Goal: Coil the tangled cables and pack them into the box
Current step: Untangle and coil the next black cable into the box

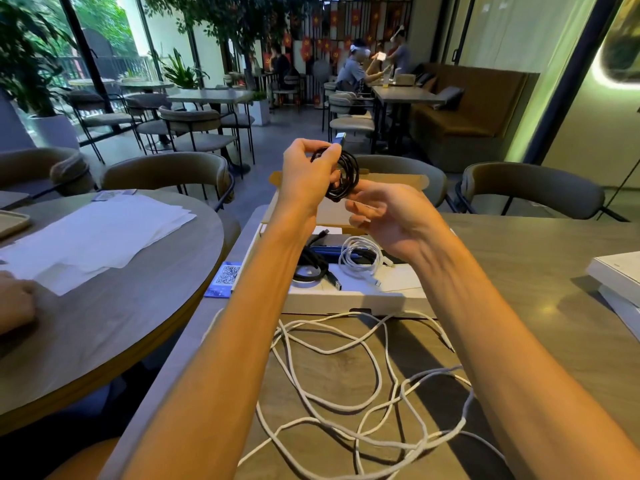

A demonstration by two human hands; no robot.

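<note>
The left hand (304, 174) has its fingers closed around a black cable coil (341, 176), pinching the loops near the blue-tipped plug (340, 138); the right hand (388, 220) is loosely curled, fingertips touching the coil's lower edge, gripping nothing firmly (its far fingers are blurred). The coil is held in the air above the open box (346, 299), which already contains a coiled black cable (311, 268) and a coiled white cable (360, 259). Step in hand: finishing this coil. The next move calls for lowering it into the box, then addressing the tangled white cables (363, 386) lying loose on the table (540, 258)
</note>
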